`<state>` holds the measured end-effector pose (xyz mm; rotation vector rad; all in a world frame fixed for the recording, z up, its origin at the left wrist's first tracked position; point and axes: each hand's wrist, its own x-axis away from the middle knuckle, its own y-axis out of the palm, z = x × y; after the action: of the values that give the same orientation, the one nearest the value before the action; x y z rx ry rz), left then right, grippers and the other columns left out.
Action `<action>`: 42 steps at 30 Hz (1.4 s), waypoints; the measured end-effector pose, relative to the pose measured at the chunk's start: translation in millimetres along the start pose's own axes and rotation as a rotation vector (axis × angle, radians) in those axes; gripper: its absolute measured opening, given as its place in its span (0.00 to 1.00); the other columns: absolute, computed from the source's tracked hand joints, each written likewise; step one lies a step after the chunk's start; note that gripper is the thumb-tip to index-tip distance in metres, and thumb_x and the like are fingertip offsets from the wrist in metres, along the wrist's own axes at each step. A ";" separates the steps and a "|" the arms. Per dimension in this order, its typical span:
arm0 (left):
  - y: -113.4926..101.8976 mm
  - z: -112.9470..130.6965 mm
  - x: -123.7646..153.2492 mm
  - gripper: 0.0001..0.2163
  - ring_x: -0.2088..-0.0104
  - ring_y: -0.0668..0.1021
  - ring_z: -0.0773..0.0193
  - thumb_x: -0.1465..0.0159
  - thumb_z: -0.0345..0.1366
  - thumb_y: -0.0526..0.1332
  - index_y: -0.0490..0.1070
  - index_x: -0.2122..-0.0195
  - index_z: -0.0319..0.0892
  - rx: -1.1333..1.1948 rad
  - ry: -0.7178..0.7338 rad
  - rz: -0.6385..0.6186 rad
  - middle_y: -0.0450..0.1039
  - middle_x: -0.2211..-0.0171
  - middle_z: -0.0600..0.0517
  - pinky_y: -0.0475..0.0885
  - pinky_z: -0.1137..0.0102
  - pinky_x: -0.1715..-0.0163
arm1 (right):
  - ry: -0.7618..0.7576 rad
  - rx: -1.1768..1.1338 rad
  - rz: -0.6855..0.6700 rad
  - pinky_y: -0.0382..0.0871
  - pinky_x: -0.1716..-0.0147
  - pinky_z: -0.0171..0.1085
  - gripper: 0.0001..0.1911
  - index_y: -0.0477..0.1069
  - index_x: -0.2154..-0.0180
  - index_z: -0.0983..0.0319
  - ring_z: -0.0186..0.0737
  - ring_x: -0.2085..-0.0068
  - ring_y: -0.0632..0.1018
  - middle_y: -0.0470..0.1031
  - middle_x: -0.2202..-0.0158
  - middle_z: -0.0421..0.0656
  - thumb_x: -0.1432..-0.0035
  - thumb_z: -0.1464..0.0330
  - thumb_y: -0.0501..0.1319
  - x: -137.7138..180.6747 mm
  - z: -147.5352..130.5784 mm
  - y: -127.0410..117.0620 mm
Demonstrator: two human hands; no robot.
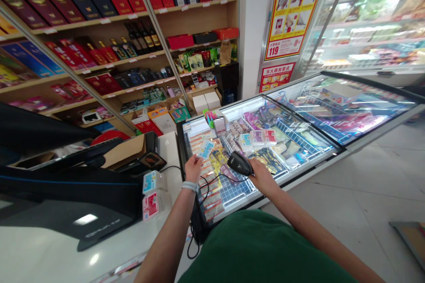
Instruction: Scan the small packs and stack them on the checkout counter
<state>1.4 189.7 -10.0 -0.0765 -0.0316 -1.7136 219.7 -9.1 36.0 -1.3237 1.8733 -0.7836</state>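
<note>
My left hand (193,168), with a watch on its wrist, is closed in a pinch on a small clear plastic pack with a blue label (206,149). It holds the pack over the near left end of a glass-topped freezer (212,190). My right hand (260,171) grips the handle of a black barcode scanner (238,162), its head pointing left towards the pack. A black cable runs from the scanner to the left. Beyond the scanner, several similar packs with blue, purple and red labels (257,137) sit together on the glass.
Left of the freezer, a white counter (171,150) holds a blue-labelled pack (151,182), a red-labelled pack (150,205) and a dark checkout terminal (99,203). A colourful bundle (210,118) lies on the far glass. Shelves of boxes and bottles (142,37) stand behind.
</note>
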 end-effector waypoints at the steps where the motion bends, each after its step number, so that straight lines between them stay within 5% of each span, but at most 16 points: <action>1: -0.1 -0.4 -0.5 0.13 0.71 0.75 0.65 0.50 0.39 0.66 0.74 0.65 0.38 -0.003 0.003 -0.003 0.76 0.70 0.51 0.70 0.69 0.68 | -0.006 -0.002 -0.003 0.66 0.53 0.45 0.22 0.65 0.51 0.63 0.48 0.55 0.72 0.70 0.58 0.49 0.49 0.78 0.55 0.2 0.2 0.6; 42: 3.1 -12.8 -2.8 0.15 0.70 0.75 0.67 0.52 0.41 0.67 0.73 0.65 0.39 0.062 -0.049 -0.008 0.75 0.72 0.53 0.70 0.71 0.67 | -0.020 -0.005 -0.043 0.65 0.53 0.45 0.21 0.66 0.54 0.65 0.48 0.55 0.72 0.72 0.58 0.50 0.52 0.79 0.55 -1.4 -1.2 0.7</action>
<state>4.4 191.2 -23.1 -0.0727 -0.1213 -1.7169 218.7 -7.5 36.4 -1.3740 1.8382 -0.7854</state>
